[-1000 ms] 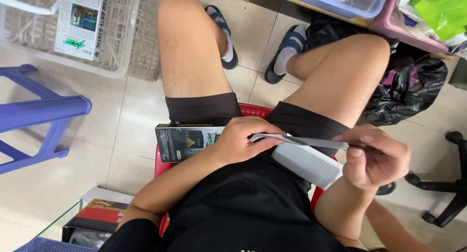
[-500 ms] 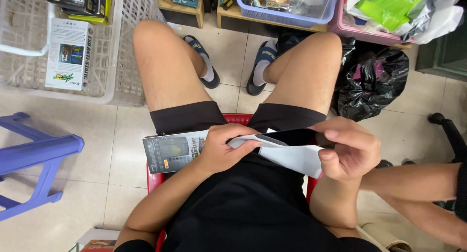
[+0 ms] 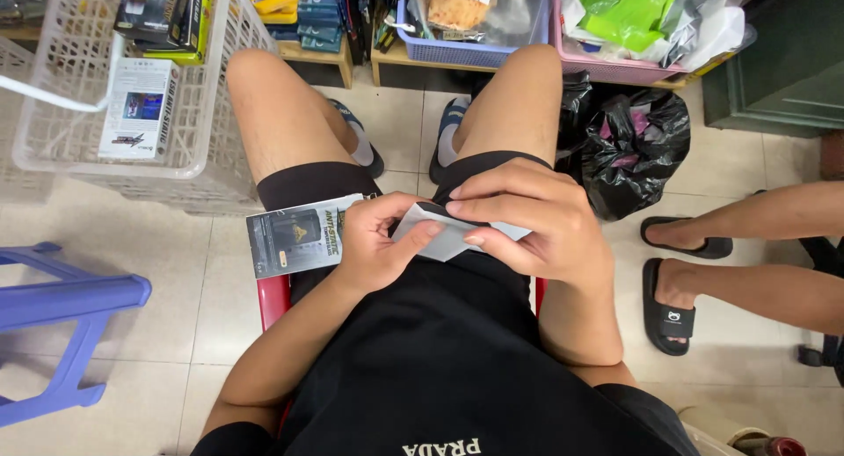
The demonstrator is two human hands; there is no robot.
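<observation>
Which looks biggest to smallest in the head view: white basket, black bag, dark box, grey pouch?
1. white basket
2. black bag
3. dark box
4. grey pouch, partly hidden by the left hand and right hand, so unsure against the box.

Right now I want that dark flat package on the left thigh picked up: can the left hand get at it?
Probably yes: the left hand already lies against the dark flat package, nothing between them, though its fingers also pinch the grey sheet with the right hand.
</observation>
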